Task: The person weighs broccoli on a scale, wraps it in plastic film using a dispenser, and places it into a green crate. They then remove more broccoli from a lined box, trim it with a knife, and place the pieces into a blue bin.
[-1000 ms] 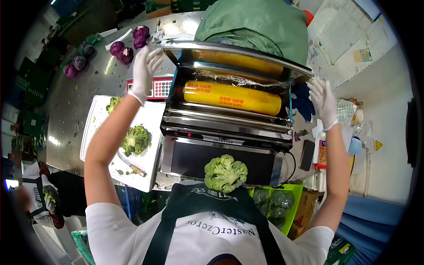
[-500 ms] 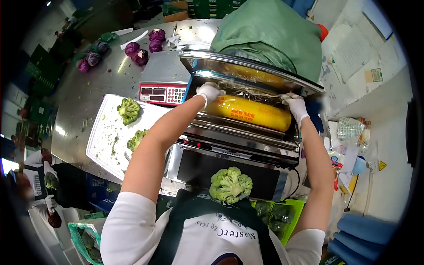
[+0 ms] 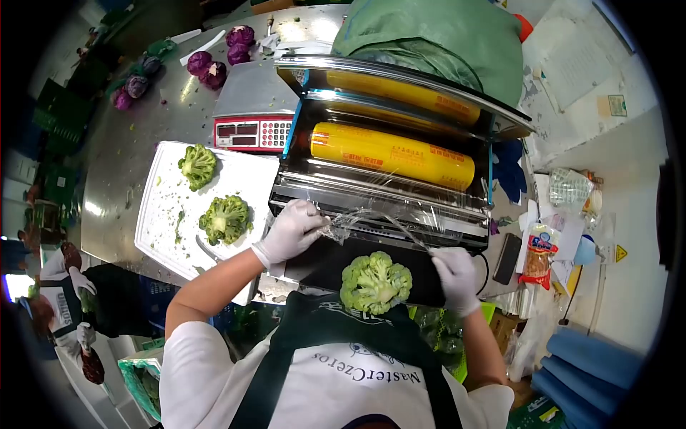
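Note:
My left hand (image 3: 291, 232), in a white glove, pinches a bunched edge of clear plastic film (image 3: 371, 218). The film stretches from the wrapping machine (image 3: 386, 200) toward me. My right hand (image 3: 456, 277), also gloved, has its fingers closed at the film's other side. Behind the film, a yellow film roll (image 3: 393, 155) lies in the machine under its raised lid. A green broccoli head (image 3: 375, 282) sits in front of the machine's black plate, near my apron and between my hands. Two more heads (image 3: 197, 166) (image 3: 225, 219) rest on a white board (image 3: 161, 225).
A knife (image 3: 207, 248) lies on the white board. Behind it stand a red-framed scale (image 3: 254, 133) and purple cabbages (image 3: 207, 69). A green bag (image 3: 436, 50) is behind the lid. At the right are a phone (image 3: 508, 258) and a snack packet (image 3: 539, 256). A co-worker (image 3: 68, 300) is at the left.
Both hands have moved from the yellow roll toward me, drawing film over the machine's front. The view has shifted slightly, and the roll is now uncovered by hands.

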`<state>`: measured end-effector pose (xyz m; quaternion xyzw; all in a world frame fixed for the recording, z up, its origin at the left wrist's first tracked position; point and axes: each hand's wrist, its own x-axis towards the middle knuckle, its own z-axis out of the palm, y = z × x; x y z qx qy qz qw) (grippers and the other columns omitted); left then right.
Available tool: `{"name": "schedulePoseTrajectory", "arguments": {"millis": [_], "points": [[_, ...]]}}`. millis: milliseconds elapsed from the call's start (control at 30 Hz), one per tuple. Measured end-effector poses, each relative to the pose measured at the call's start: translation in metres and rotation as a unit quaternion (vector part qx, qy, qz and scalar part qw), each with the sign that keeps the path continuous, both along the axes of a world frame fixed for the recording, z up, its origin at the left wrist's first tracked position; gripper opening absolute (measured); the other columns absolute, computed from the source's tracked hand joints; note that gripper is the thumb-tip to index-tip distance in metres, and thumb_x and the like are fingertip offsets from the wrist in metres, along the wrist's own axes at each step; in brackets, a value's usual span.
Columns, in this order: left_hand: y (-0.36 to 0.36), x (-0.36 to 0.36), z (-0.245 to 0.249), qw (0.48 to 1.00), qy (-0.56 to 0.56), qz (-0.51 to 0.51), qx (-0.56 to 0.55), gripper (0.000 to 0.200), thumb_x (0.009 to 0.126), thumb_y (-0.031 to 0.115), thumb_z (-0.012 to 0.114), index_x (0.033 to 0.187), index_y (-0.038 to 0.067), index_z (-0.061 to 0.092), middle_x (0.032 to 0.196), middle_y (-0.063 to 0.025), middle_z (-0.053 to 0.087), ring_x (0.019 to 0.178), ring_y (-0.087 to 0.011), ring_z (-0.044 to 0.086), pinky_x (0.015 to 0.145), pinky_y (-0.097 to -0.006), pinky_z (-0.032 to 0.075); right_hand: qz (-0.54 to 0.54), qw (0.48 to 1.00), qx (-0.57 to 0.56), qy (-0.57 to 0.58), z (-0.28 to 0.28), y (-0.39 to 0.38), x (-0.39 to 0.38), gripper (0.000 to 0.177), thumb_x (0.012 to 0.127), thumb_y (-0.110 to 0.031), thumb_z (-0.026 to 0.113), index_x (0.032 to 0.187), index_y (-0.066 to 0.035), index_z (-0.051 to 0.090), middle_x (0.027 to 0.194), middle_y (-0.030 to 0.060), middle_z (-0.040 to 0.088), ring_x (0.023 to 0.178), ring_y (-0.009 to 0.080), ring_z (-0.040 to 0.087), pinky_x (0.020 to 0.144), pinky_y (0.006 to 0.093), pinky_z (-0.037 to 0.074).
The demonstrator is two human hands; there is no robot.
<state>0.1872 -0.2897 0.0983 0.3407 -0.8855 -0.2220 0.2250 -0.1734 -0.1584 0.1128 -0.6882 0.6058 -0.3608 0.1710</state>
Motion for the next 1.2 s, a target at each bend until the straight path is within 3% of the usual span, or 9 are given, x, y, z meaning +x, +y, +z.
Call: {"name": "schedulePoseTrajectory", "arguments": {"millis": [167,467,600,700,833,1000,1067,1167,1200], "points": [[0.031,0.0,-0.021,0.993,-0.035,-0.013,-0.114,0.009,0.079,0.014,0.071,0.086,0.012,0.064,0.081,-0.0015,0.057,0.083,-0.0215,0.057,0.074,-0.0375,0.042,-0.053,0.998,0.015,-0.014,-0.04,0.021,0.019,0.014,0.084,-0.007,0.068,0.098,-0.006,0.073,0.091,0.0104,0.069,0.085,0.0279,0.064,0.075,0.0359,0.052],[0.085,0.019,-0.039,0.987,-0.112,-0.058,0.104,0.012,0.084,0.017,0.068,0.094,0.01,0.066,0.087,-0.0056,0.059,0.087,-0.0278,0.056,0.081,-0.0391,0.044,-0.07,0.995,0.06,-0.035,-0.052,0.06,0.011,0.009,0.085,-0.005,0.067,0.091,-0.001,0.072,0.086,0.0124,0.067,0.08,0.0284,0.062,0.073,0.035,0.049],[0.067,0.008,-0.011,0.973,0.048,-0.004,0.225,0.033,0.085,0.011,0.07,0.118,0.008,0.065,0.099,-0.0102,0.061,0.1,-0.0279,0.059,0.089,-0.0368,0.048,-0.245,0.963,0.047,-0.106,-0.05,0.093,-0.017,0.014,0.091,-0.005,0.059,0.096,0.001,0.07,0.089,0.0109,0.068,0.082,0.0206,0.063,0.076,0.0315,0.049],[0.041,-0.005,0.023,0.99,0.103,0.023,0.097,0.044,0.084,0.013,0.071,0.126,0.008,0.061,0.121,-0.0121,0.06,0.114,-0.0296,0.057,0.098,-0.0382,0.046,-0.431,0.878,0.044,-0.204,-0.064,0.142,-0.037,0.019,0.096,-0.01,0.053,0.098,0.003,0.066,0.087,0.0054,0.065,0.081,0.0175,0.061,0.076,0.0302,0.048],[0.042,-0.066,0.046,0.972,0.073,-0.206,0.086,0.072,0.082,0.042,0.074,0.142,0.011,0.049,0.141,-0.0193,0.049,0.129,-0.0348,0.049,0.109,-0.043,0.039,-0.45,0.798,0.388,-0.102,-0.14,0.275,-0.078,0.025,0.098,-0.02,0.049,0.093,-0.001,0.066,0.085,0.006,0.061,0.08,0.0221,0.06,0.074,0.0348,0.048],[0.07,-0.088,0.036,0.963,-0.096,-0.128,0.219,0.099,0.074,0.052,0.078,0.153,0.016,0.03,0.153,-0.0235,0.03,0.135,-0.042,0.041,0.11,-0.0433,0.039,-0.008,0.645,0.761,0.074,-0.171,0.344,-0.025,0.03,0.094,-0.029,0.052,0.098,-0.004,0.068,0.094,0.0133,0.067,0.086,0.0317,0.064,0.076,0.0429,0.052],[0.065,-0.077,0.037,0.954,-0.113,-0.141,0.238,0.098,0.072,0.051,0.079,0.151,0.017,0.033,0.151,-0.0232,0.033,0.134,-0.0408,0.043,0.108,-0.0422,0.041,0.067,0.698,0.702,0.124,-0.122,0.281,-0.008,0.033,0.093,-0.033,0.054,0.1,-0.005,0.069,0.097,0.0162,0.069,0.088,0.0356,0.066,0.076,0.0461,0.053],[0.058,-0.07,0.035,0.943,-0.06,-0.151,0.29,0.09,0.072,0.044,0.081,0.147,0.015,0.04,0.142,-0.0219,0.044,0.13,-0.0367,0.047,0.108,-0.0411,0.04,-0.071,0.874,0.471,0.097,-0.007,0.131,-0.002,0.032,0.093,-0.03,0.056,0.106,-0.003,0.07,0.106,0.022,0.069,0.091,0.0366,0.068,0.078,0.0443,0.055],[0.054,-0.067,0.029,0.931,-0.039,-0.159,0.325,0.089,0.072,0.042,0.081,0.147,0.015,0.041,0.141,-0.0213,0.046,0.13,-0.0358,0.048,0.109,-0.0407,0.04,-0.039,0.979,0.199,-0.033,0.002,0.097,-0.008,0.029,0.094,-0.022,0.058,0.111,-0.002,0.069,0.106,0.0192,0.07,0.092,0.0333,0.069,0.081,0.0414,0.054]]}}
